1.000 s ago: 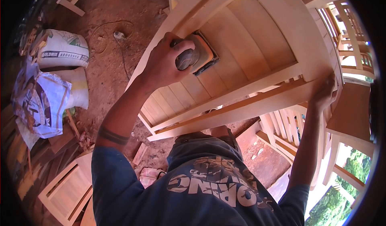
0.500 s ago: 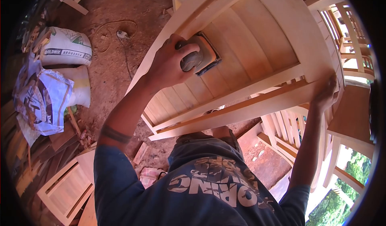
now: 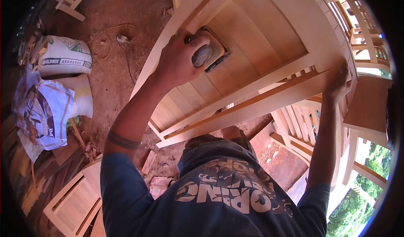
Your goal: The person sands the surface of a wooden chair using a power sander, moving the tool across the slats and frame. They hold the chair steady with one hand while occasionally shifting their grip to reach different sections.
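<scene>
Two hands meet a wooden panel (image 3: 252, 30): the left hand (image 3: 182, 59) curls its fingers around a sander (image 3: 215, 48) on the boards; the right hand (image 3: 338, 83) touches the frame edge, its finger closure unclear.

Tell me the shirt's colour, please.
The shirt is dark blue with pale lettering; it shows best in the head view.
</scene>
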